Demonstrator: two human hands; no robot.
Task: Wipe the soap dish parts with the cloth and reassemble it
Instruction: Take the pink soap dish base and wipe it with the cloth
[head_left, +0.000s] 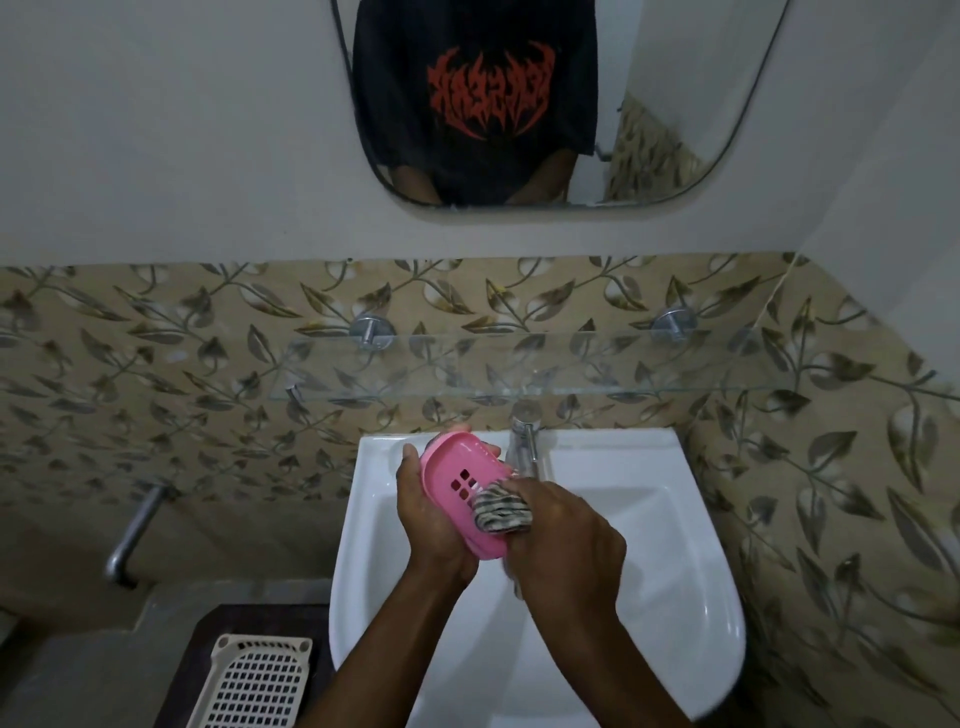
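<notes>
Centrally, just below the middle of the frame, a pink soap dish part (462, 499) is held over a white sink (675, 597). It is an oval tray with a cluster of small square drain holes in its floor, tilted so its hollow side faces up and to the right. The left hand (431, 525) cradles it from the left and beneath, its fingers (491, 448) curled around the far rim and closed on the tray. Behind the tray's upper edge a sliver of another pink piece (460, 428) shows; whether it is a second part of the dish cannot be told.

Pressed into the tray's lower right half is a striped cloth (501, 512), dark and pale bands, bunched into a wad. The right hand (563, 545) comes in from the lower right and grips this cloth, fingers closed around it, with a loose end (515, 579) hanging down under the palm. Both forearms enter from the bottom edge.

Directly behind the hands a chrome tap (524, 436) stands at the back of the sink. Above it a glass shelf (571, 364) on two metal brackets runs across a wall of beige tiles with a leaf pattern (156, 338). At the top centre a rounded mirror (649, 130) reflects the person's dark T-shirt with a red print (488, 93). At lower left a cream perforated plastic basket (254, 680) lies on a dark surface, and a metal pipe (132, 535) juts from the left wall.
</notes>
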